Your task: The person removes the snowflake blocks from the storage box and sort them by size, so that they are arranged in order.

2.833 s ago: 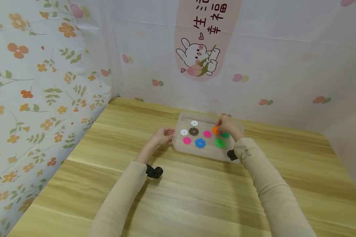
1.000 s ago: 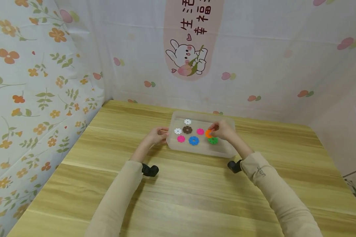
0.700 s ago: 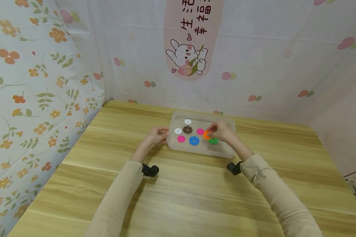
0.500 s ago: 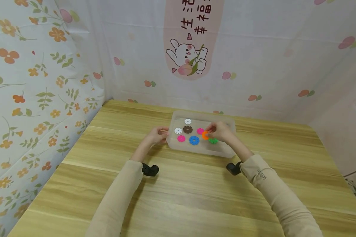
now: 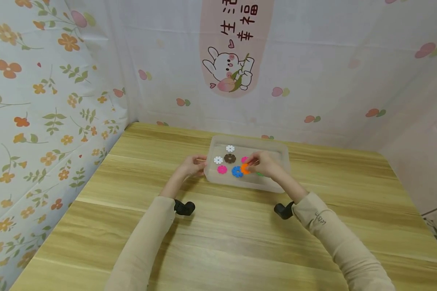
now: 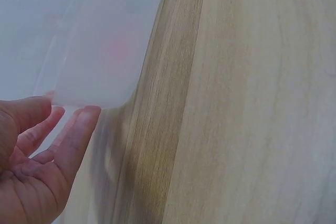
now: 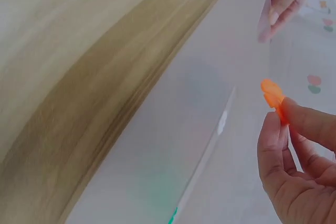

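A translucent plastic box (image 5: 247, 186) holds several notched, flower-shaped plastic discs. My right hand (image 5: 264, 165) pinches an orange disc (image 5: 245, 169) between thumb and fingertips; in the right wrist view, this orange disc (image 7: 274, 95) stands nearly edge-on inside the box. From the head, it overlaps the blue disc (image 5: 236, 172). Behind the hand, a pink disc (image 5: 244, 159) and a green disc (image 5: 259, 174) are partly hidden. My left hand (image 5: 192, 166) grips the box's left end, its thumb and fingertips at the rim (image 6: 79, 103) in the left wrist view.
Two white discs, including one near the back (image 5: 230, 148), a brown disc (image 5: 230, 158) and another pink disc (image 5: 222, 169) lie in the box's left half. The wooden table (image 5: 218, 238) extends around it. A printed curtain (image 5: 160, 81) hangs behind.
My right hand has picked up the orange disc from the box's right part and carried it left, towards the blue disc. The left hand stays at the box's left end.
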The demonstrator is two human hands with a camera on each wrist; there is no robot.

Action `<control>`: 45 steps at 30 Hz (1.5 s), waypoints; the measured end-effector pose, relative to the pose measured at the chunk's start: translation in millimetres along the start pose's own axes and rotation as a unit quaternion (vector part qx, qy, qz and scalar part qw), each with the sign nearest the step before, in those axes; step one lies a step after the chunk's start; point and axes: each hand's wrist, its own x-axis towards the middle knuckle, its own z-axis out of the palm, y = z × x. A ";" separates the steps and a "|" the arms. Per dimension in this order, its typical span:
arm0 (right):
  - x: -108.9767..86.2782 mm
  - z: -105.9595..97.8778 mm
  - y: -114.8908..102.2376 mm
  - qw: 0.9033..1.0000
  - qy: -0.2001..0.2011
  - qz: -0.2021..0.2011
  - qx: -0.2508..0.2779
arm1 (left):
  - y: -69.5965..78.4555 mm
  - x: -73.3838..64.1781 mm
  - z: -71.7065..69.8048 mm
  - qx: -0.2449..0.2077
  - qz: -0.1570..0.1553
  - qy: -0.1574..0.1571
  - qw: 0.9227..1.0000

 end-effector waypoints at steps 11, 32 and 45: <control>-1.0 20.5 -10.1 0.999 -0.035 -0.009 0.007 | -43.6 38.6 -13.5 -0.017 0.002 -0.003 1.000; -2.3 68.7 -31.2 0.990 -0.126 -0.069 0.013 | -24.4 22.7 -8.1 -0.019 -0.002 -0.008 1.000; -2.0 91.1 -21.6 0.986 -0.135 -0.095 -0.001 | -125.4 125.3 -33.6 -0.057 -0.010 -0.014 0.998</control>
